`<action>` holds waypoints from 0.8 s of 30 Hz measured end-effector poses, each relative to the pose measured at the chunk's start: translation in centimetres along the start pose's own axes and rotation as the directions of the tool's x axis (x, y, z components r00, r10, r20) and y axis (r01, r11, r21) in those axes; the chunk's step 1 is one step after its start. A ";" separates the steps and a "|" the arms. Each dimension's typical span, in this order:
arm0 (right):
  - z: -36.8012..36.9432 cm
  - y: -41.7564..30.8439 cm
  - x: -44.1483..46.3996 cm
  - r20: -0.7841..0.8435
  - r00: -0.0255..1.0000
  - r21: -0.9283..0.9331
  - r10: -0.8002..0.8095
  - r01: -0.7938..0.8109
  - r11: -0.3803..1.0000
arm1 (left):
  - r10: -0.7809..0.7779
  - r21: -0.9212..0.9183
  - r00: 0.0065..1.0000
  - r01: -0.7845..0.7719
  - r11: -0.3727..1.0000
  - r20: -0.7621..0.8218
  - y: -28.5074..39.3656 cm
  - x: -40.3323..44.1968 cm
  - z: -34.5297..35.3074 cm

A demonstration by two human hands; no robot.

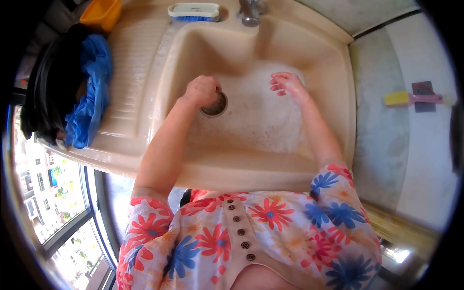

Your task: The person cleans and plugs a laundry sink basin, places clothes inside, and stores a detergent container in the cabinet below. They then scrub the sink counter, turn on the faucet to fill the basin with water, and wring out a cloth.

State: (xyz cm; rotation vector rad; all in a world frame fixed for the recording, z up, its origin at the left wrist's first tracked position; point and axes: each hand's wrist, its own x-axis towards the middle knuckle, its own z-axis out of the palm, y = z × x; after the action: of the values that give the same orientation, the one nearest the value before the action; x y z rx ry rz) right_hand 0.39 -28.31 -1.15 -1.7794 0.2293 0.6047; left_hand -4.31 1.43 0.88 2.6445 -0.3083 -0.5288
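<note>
My left hand (203, 91) is over the left side of the beige sink (333, 96), right at the upper edge of the round dark drain (218, 106). Its fingers are curled in, and whatever they hold, if anything, is hidden under the hand. Further right, my right hand (288, 86) is in the basin with its fingers loosely bent and apart, nothing between them. Below it, whitish suds or cloudy water (270, 113) cover part of the sink floor.
A metal tap (250, 13) is at the back rim, with a white brush with blue bristles (194, 12) to its left. Black cloth (50, 82), blue cloth (94, 87) and an orange container (101, 15) rest on the ribbed drainboard (133, 63). A yellow-and-pink brush (408, 98) hangs on the right wall.
</note>
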 end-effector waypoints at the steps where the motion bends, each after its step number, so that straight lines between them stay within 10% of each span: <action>1: -0.1 0.2 0.0 0.003 1.000 0.001 0.003 -0.003 1.000 | -0.002 -0.002 1.000 0.002 1.000 0.003 0.0 0.1 0.0; 16: -0.4 12.7 -2.7 0.029 0.906 -0.241 0.422 -0.404 0.883 | 0.013 0.013 1.000 -0.013 1.000 0.015 0.1 0.4 -0.1; 24: 0.1 13.1 -1.9 0.037 0.932 -0.272 0.361 -0.338 0.901 | -0.037 0.006 0.997 0.037 0.999 0.071 0.3 0.3 -0.4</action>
State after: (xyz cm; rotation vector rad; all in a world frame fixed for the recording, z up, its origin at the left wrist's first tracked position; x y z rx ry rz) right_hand -7.15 -32.41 -11.20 -1.9763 0.4326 1.0075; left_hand -3.90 1.20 1.27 2.6440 -0.2830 -0.6364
